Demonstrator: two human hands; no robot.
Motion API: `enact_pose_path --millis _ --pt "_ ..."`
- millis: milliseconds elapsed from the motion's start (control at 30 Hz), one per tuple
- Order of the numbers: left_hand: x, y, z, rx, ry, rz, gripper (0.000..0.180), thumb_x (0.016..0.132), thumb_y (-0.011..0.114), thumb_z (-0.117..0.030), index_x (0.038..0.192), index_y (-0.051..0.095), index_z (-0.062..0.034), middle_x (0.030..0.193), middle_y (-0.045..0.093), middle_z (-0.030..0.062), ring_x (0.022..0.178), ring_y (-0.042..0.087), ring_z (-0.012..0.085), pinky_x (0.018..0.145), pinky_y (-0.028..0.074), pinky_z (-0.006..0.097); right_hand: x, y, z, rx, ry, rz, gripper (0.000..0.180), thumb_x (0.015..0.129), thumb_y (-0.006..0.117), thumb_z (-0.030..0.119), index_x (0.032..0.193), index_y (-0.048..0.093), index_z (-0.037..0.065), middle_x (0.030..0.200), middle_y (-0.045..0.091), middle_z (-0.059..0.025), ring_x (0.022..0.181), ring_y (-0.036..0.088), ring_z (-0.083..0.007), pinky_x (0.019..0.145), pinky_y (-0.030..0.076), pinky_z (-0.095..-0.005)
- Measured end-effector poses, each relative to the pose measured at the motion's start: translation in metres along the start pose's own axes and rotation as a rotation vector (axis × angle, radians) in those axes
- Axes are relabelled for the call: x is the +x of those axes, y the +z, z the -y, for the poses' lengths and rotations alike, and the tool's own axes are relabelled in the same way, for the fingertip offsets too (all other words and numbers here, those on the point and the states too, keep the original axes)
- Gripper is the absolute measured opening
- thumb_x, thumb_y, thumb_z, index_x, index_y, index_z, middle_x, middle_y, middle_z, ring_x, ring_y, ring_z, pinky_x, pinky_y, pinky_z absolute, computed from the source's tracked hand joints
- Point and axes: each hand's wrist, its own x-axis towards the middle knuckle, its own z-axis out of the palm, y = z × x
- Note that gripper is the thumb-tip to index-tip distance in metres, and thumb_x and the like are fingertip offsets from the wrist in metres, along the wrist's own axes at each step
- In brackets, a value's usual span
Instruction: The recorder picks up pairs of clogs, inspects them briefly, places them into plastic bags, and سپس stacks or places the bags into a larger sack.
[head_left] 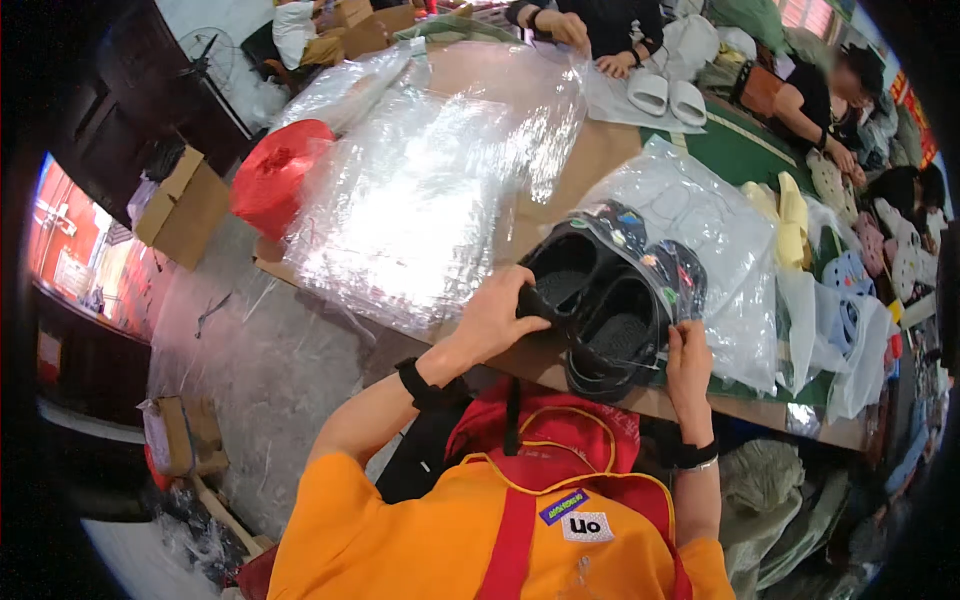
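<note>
A pair of black clogs (618,335) with colourful charms on the toes lies at the table's near edge, heels toward me. Their toe ends are inside a clear plastic bag (652,250), while the heels stick out of its mouth. My left hand (495,315) grips the left clog's heel, thumb and fingers around its rim. At the right clog's side, my right hand (690,360) pinches the edge of the bag between thumb and fingers. Frosted plastic bags (735,270) lie flat beyond and right of the clogs.
A shiny stack of clear bags (410,210) lies to the left, beside a red roll (280,178). White slides (665,98) are at the far side near a co-worker's hands (600,55). Yellow slides (790,220) and bagged blue clogs (848,290) line the right.
</note>
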Motion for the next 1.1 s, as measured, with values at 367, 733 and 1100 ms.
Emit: enact_pose_path --millis 367,733,1100 --pt "0.054 -0.018 0.001 -0.137 -0.03 0.296 0.044 0.081 0.061 -0.029 0.114 0.045 -0.0048 0.109 0.053 0.0197 0.102 0.052 0.0334 0.086 0.042 0.039 -0.009 -0.003 -0.024 0.006 0.0 -0.018 0.013 0.086 0.056 0.013 0.091 0.048 0.004 0.077 0.055 -0.0174 0.069 0.055 -0.0391 0.057 0.041 -0.0436" --pt "0.157 0.032 0.062 -0.271 -0.178 0.485 0.048 0.087 0.052 -0.009 0.132 0.038 -0.0048 0.134 0.039 0.0202 0.123 0.04 0.0272 0.096 0.038 0.035 -0.043 0.004 0.006 0.227 0.183 -0.101 0.043 0.085 0.055 0.006 0.124 0.038 0.002 0.123 0.037 -0.0217 0.091 0.055 -0.0341 0.073 0.049 -0.037" --pt "0.133 0.059 0.076 -0.492 -0.314 0.178 0.025 0.092 0.049 -0.022 0.107 0.053 -0.0019 0.094 0.058 0.0052 0.081 0.052 0.0137 0.073 0.042 0.026 -0.049 0.013 0.016 0.769 0.478 0.029 0.064 0.09 0.049 0.007 0.14 0.011 0.004 0.131 0.031 -0.0146 0.094 0.053 -0.0146 0.081 0.043 -0.026"
